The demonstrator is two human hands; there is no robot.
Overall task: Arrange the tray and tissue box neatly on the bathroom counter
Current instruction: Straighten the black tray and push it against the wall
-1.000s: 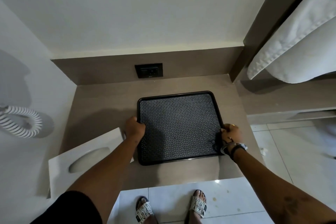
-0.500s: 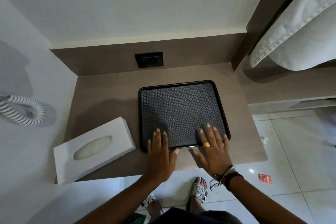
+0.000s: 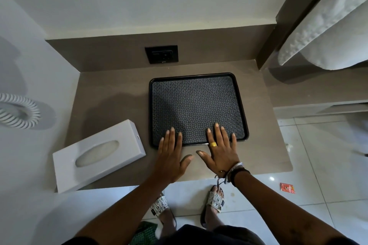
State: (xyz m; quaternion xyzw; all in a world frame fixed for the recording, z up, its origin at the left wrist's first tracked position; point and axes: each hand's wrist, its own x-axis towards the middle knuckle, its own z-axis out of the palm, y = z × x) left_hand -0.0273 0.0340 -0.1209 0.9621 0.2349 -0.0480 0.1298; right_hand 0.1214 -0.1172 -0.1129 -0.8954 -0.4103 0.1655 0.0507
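Pressing flat on the black square plastic tray with patterned grey liner (image 3: 196, 109), both palms down at its 6 o'clock edge. Left hand (image 3: 171, 157) spread, fingertips (image 3: 172, 130) over the near rim at about 7 o'clock; right hand (image 3: 220, 152), gold ring on one finger, likewise spread, fingertips on the liner at about 5 o'clock. No grip closed on anything — fingers splayed, thumbs pointing at each other over the bare taupe stone bench (image 3: 111, 105).

Tray: lying flat, mid-bench, edges roughly parallel to the back wall and directly below the black wall socket (image 3: 161, 54) at 12 o'clock. Looks squared up, probably done or near done.

White rectangular tissue box with oval slot (image 3: 99, 154): at 8 o'clock from the tray, near but apart from it, skewed diagonally, near corner apparently overhanging the bench front edge. Untouched by either hand.

Remaining, by judgement: rotate box parallel to tray, pull it fully onto the bench, set beside the tray's left side. Roughly half complete.
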